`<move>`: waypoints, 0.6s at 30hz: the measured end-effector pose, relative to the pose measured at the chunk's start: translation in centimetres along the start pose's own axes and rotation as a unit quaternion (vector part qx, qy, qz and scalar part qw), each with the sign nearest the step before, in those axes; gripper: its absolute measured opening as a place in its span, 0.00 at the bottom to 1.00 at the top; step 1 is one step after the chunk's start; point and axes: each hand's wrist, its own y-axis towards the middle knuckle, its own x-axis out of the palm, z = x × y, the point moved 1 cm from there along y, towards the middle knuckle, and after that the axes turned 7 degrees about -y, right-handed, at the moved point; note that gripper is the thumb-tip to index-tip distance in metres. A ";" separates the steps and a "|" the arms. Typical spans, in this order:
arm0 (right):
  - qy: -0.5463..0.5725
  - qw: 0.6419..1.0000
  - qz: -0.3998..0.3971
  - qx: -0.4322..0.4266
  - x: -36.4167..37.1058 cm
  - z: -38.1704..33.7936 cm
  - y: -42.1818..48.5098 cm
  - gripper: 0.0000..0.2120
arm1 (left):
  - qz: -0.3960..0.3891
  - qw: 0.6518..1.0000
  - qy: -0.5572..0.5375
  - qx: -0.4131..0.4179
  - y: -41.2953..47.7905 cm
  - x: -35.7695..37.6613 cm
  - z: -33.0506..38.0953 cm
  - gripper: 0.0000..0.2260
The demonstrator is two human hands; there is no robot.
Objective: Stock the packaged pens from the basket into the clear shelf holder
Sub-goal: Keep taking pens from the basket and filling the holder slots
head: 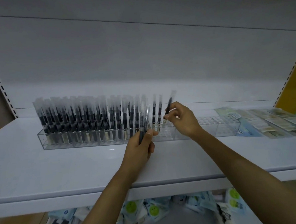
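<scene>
Now the right hand (182, 119) pinches one black pen in a clear sleeve (168, 107), tilted over an empty slot of the long clear acrylic holder (205, 130) on the white shelf (60, 169). The left hand (142, 146) grips a spare bundle of pens (144, 122). Next, I think, the pen must be straightened and lowered.

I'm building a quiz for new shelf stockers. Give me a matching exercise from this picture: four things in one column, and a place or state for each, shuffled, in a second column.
Column one
1. left hand
2. right hand
3. clear holder
4. flat packets

Column two
a. lying at the right end of the shelf
b. pinches one tilted packaged pen
c. grips a small bundle of packaged pens
d. left slots filled, right slots bare

Pairs: 1-c; 2-b; 3-d; 4-a
</scene>
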 end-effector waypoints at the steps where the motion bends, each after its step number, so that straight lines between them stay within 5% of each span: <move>1: -0.009 1.000 0.002 -0.003 0.0 -0.1 0.1 0.07 | 0.000 1.000 0.001 0.000 0.0 0.0 0.0 0.12; 18: -0.071 0.997 0.024 0.033 0.5 0.0 -0.1 0.07 | 0.003 1.000 0.006 0.008 -0.1 -0.1 -0.2 0.13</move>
